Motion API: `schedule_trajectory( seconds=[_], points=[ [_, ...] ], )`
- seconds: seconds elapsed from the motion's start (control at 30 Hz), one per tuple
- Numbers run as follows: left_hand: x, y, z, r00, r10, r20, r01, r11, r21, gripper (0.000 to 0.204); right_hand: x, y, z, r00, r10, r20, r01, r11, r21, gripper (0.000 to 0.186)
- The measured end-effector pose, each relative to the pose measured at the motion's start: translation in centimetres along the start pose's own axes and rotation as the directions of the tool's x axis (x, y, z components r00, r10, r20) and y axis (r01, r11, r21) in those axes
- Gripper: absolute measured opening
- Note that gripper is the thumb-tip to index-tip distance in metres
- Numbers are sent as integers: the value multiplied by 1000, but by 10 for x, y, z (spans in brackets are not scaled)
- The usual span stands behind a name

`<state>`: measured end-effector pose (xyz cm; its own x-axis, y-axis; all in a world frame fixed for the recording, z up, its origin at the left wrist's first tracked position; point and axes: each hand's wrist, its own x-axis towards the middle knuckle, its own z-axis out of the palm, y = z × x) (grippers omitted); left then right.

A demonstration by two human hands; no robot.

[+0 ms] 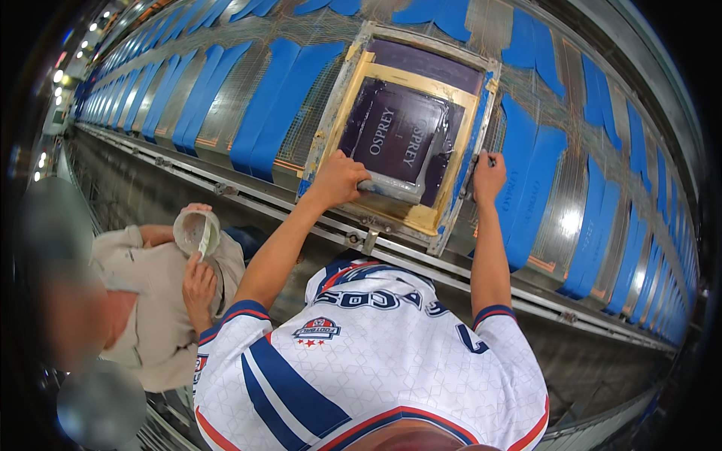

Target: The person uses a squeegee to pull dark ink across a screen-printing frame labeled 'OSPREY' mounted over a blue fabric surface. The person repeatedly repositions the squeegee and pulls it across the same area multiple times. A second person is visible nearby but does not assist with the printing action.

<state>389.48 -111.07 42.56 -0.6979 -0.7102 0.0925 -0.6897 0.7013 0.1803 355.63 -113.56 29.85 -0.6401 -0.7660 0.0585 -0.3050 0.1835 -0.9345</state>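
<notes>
A screen-printing frame [352, 83] with a dark purple mesh lies on the long printing table, with yellowish tape around the mesh. My left hand [340, 180] is closed on the left end of a grey squeegee [392, 188], which sits across the near part of the mesh. Dark wet-looking ink [435, 177] spreads beside and around the stencil area [395, 131]. My right hand [489, 179] has its fingers curled at the outer right edge of the frame, around a small dark part there; the exact grip is partly hidden.
Blue fabric pieces [263, 113] lie in rows along the table on both sides of the frame. A metal rail [293, 214] runs along the near edge. At the left, another person [165, 293] holds a whitish tub [197, 229] and a pale flat stick [204, 237].
</notes>
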Motion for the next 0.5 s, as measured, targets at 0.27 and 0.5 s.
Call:
schedule_trajectory(
  seconds=[0.27,0.5],
  points=[
    [12,-18,12,993,34,116,-27,997,-68,33,9,10,12,1000,9,29,-7,995,-100,23],
    [130,-84,-5,997,35,72,-31,998,-54,34,16,-7,0,963,-207,172,266,827,-495,30]
  ],
)
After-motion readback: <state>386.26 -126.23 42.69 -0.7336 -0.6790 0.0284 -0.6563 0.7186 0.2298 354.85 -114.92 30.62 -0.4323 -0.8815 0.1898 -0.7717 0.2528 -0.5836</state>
